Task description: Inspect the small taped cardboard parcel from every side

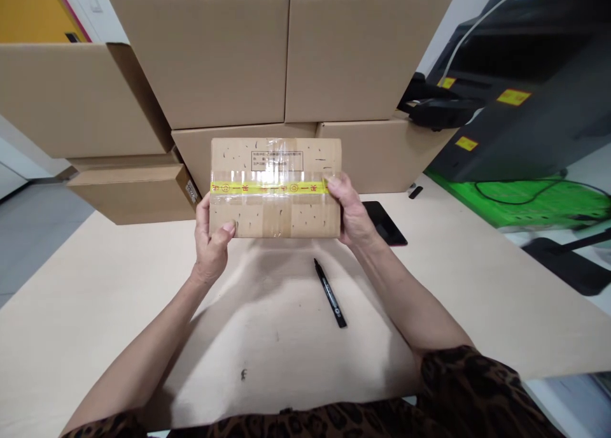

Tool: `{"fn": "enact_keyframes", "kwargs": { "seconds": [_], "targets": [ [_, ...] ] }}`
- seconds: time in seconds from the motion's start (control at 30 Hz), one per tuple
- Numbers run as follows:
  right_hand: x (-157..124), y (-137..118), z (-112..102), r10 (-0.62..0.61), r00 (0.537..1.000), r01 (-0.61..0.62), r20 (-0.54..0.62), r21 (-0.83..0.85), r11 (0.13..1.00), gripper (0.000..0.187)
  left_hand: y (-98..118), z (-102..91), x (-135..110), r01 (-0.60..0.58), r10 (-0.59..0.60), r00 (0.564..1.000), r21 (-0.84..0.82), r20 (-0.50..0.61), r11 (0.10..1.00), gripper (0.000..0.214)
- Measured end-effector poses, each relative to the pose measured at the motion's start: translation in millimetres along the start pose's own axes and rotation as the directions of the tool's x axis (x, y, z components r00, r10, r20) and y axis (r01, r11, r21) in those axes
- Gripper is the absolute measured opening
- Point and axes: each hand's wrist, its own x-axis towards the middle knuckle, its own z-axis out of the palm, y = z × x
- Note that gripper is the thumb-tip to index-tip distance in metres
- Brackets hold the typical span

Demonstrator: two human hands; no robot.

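1. The carton (277, 218) is in the middle of the scene, seemingly raised above the table (86, 291), its marked face turned toward the person.
2. The left hand (213, 242) grips the carton's left end at the near corner, thumb on the face and fingers around the side.
3. The right hand (352, 210) grips the right end, its thumb lying by the end of the yellow tape (260, 188).
4. That tape, printed in red, runs left to right across the face, clear tape shines around it, and small dark marks dot the cardboard. A framed printed label (277, 161) sits on the far half; its text is too small to read.
5. A black pen (330, 293) lies on the table, nearer than the carton and slightly right.
6. A dark flat device (384, 223) lies just beyond the right hand.
7. Large boxes (229, 59) stand stacked at the far side, with more boxes to the left.
8. At far right, a green surface (496, 202) lies below a dark cabinet (539, 94).
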Motion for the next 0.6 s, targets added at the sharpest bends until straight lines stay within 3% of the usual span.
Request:
{"fn": "enact_keyframes", "kwargs": {
  "seconds": [0.1,0.3,0.47,0.53,0.6],
  "targets": [
    [0,4,1,0.037,0.998,-0.038,-0.044,-0.021,0.999,0.073,-5,-1.1,-5,-0.025,0.023,0.999,0.067,0.026,0.997,0.069],
    [2,-5,-6,0.133,0.983,-0.136,-0.122,-0.014,0.991,0.084,-12,3.5,-16,0.038,-0.042,0.998,0.094,0.037,0.995,0.072],
    [1,-9,-8,0.172,0.985,-0.172,-0.008,-0.027,0.985,0.09,-10,1.1,-12,0.042,-0.047,0.997,0.09,0.054,0.995,0.072],
    [3,-7,-8,0.172,0.985,-0.172,0.023,-0.012,0.985,0.083,-8,-0.4,-10,0.024,-0.03,0.998,0.093,0.062,0.995,0.071],
    [6,-3,-9,0.097,0.995,-0.096,0.039,-0.023,0.995,0.068,-6,-0.7,-9,0.0,-0.008,0.997,0.098,0.078,0.995,0.071]
  ]
}}
